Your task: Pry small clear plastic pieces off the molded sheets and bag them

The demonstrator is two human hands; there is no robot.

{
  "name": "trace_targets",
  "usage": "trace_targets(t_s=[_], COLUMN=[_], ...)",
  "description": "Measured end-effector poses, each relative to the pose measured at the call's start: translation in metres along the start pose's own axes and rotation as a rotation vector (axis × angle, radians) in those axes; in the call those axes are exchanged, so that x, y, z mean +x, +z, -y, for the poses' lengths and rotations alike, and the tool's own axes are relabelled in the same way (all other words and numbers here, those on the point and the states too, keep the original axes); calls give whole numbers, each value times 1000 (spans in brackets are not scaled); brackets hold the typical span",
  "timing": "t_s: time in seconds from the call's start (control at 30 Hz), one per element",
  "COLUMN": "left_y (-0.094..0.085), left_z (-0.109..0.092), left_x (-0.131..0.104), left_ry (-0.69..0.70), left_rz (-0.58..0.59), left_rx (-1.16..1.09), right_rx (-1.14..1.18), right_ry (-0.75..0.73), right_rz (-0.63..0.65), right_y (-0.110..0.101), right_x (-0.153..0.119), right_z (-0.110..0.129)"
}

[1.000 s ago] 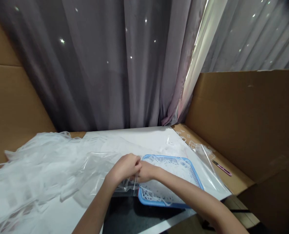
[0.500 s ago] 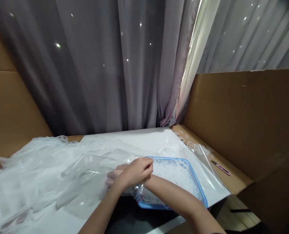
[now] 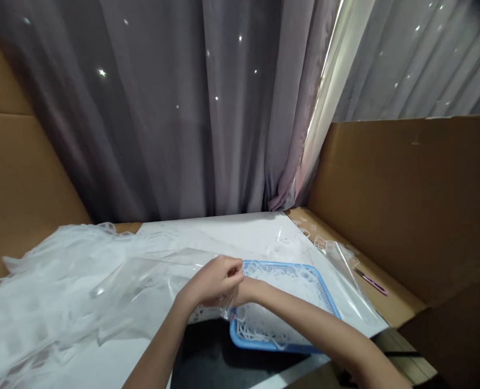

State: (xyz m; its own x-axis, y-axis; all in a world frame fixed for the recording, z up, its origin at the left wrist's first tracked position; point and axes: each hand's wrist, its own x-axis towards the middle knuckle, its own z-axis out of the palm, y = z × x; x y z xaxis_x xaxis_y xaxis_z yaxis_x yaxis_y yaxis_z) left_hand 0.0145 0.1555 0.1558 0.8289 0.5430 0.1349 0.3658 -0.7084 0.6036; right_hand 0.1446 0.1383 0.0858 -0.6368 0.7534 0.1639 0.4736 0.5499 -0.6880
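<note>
My left hand (image 3: pixel 215 278) is closed, thumb and fingers pinched on the edge of a large clear plastic bag (image 3: pixel 146 286). The bag spreads to the left over the white table (image 3: pixel 223 232). My right hand (image 3: pixel 244 292) reaches across from the right, behind my left hand at the bag's mouth. Only its wrist and heel show; its fingers are hidden. Beneath my right forearm stands a blue plastic basket (image 3: pixel 324 292), holding many thin white, loop-like pieces (image 3: pixel 259 327).
A heap of translucent white mesh-like pieces (image 3: pixel 53 281) covers the left side. At right lie a clear plastic sheet (image 3: pixel 347 283), a pink-handled cutter (image 3: pixel 371 282) and scattered white loops (image 3: pixel 320 243). Cardboard walls (image 3: pixel 405 205) and a grey curtain (image 3: pixel 154 108) enclose the table.
My right hand has drawn back to the right; its fingers, seen through the bag before, are now hidden. My left hand has shifted slightly left, still pinching. The bag lies flatter.
</note>
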Motion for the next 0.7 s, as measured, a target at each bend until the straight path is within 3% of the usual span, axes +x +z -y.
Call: trace_targets(t_s=[0.13,0.27,0.33,0.4,0.5,0.6,0.7], left_y=[2,1,-1,-2,-2,-1,0], left_z=[-1,-3,-4,-5,-6,-7,-7], left_x=[2,0,-1,-2,-3,-3,-3], left_ry=[9,-11,-23,-21,-16,-12,-14], left_rz=[22,46,54,57,61,65,63], left_rx=[4,3,-7,-12,-6,4,14], right_rx=[-89,-190,-250,-301,-392,-501,-510], right_ry=[13,41,202,422,626,578,490], right_rz=[37,-115,-204,-200,-152,-158,-171], right_y=[-10,-25,-23,-14,5,13,5], right_x=[-28,-78,-100,-115,-118,-105,-94], right_z=[14,21,20,17,11,8,7])
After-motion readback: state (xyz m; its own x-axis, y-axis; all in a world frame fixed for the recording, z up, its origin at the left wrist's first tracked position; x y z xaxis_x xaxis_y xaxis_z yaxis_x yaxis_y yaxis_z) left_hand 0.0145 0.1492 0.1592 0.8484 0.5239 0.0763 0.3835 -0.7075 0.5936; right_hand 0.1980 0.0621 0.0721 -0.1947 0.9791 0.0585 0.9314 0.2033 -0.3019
